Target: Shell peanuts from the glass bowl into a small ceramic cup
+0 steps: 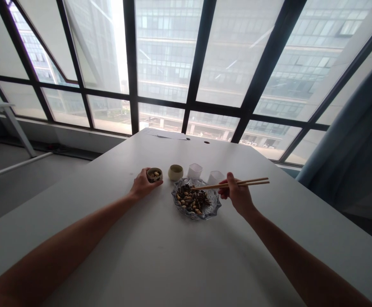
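We take the glass dish [217,204] as our landmark: a scalloped, clear dish holding a mixed heap of pale nuts and dark seeds [192,200]. Just left of the dish, our left hand [142,184] is curled around a small dark cup [154,175] that has a few pale nuts in it; the fingers wrap its side and the cup stands upright on the white table [160,256]. Right of the dish, our right hand [237,195] is closed on a pair of wooden chopsticks [233,184], whose tips reach over the dish's far part, down among the heap (whether they pinch anything we cannot tell).

Behind the dish stand three more vessels: one beige cup [175,172], which sits between the dark cup and the dish's far-left rim, and two clear plastic cups [194,170], the second [215,177] just behind the dish's far-right rim. What these three hold we cannot make out.

Counted: one dish, two ceramic cups, two plastic cups, two chopsticks.

The table runs wide on the near side of the dish, bare surface all the way towards us. The far edge lies well behind the cups, near the window frame [198,55].
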The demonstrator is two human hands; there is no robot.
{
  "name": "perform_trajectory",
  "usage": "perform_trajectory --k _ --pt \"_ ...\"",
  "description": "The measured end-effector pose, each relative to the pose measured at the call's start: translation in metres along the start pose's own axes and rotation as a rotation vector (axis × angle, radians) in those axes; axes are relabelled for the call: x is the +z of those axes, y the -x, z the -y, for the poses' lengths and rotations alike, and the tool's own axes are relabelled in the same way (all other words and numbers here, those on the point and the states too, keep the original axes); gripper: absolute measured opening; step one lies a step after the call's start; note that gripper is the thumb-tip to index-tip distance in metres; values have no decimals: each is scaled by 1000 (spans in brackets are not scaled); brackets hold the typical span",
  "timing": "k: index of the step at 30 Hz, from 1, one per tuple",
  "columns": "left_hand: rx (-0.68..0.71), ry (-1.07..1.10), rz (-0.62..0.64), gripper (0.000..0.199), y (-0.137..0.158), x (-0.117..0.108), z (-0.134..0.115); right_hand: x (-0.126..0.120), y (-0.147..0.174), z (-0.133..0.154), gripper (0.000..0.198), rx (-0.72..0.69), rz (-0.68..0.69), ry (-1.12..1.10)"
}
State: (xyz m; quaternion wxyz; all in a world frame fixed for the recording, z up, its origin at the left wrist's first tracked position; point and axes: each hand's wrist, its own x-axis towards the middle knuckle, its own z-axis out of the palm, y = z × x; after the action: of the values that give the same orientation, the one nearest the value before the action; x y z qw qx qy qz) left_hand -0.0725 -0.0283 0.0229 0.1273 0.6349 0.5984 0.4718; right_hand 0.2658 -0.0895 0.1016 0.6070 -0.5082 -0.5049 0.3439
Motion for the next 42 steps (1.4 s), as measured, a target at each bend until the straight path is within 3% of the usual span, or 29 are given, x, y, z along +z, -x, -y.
perform_trajectory --k 4,8,11,14,18,22,26,32,36,42 --pt "54 -91 -49 86 -5 -12 -15 -23 -1 -8 63 44 -29 -150" --pt "330 -142 -5 70 -14 -9 -59 -42 13 -12 63 -70 -51 -118" --pt "469 -130 209 57 -23 19 -105 -50 32 -16 57 -245 -62 -29" --pt "581 -128 418 59 -33 61 -148 -53 50 -22 52 -399 27 77" --pt "637 -237 567 69 -46 114 -181 -52 61 -31 50 -464 129 119" --pt "594 -347 621 79 -53 154 -189 -52 61 -36 49 -464 153 114" --pt "584 -358 589 76 -54 170 -187 -55 57 -38 47 -471 135 114" --pt "873 -186 436 72 -62 148 -176 -54 53 -36 48 -463 81 121" --pt "868 -111 426 73 -66 134 -166 -58 46 -29 51 -480 37 129" --pt "867 -11 483 75 -60 132 -161 -74 28 -13 49 -588 -176 203"
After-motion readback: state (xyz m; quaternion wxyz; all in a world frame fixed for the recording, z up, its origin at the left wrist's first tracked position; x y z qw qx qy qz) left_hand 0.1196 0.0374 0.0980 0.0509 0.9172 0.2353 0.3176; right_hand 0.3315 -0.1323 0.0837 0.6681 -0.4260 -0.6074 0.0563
